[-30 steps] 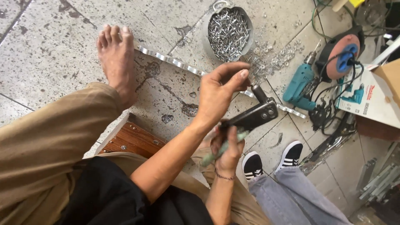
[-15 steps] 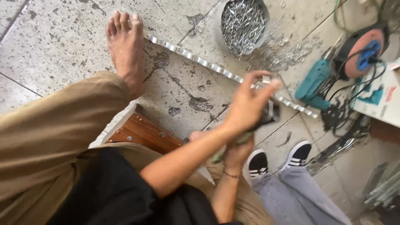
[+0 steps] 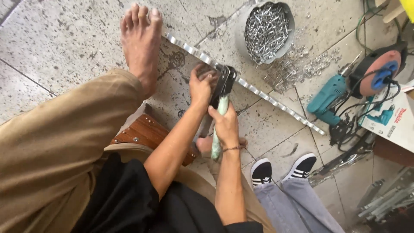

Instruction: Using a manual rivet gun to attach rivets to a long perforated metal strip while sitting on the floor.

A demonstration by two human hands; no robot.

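Both hands close on the rivet tool (image 3: 224, 92): left hand (image 3: 202, 86) gripping its black head over the metal strip (image 3: 258, 92), which runs ten to four o'clock, right hand (image 3: 224, 125) clenched around the green handle at six o'clock.

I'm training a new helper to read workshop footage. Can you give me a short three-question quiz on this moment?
1. True or false: the right hand grips the green-handled rivet tool.
2. What does the left hand press on? A) teal drill B) metal strip C) wooden stool
3. What fills the round metal bowl?

Key
1. True.
2. B: the left hand sits at the tool's head on the metal strip; the teal drill lies apart.
3. Loose silvery rivets.
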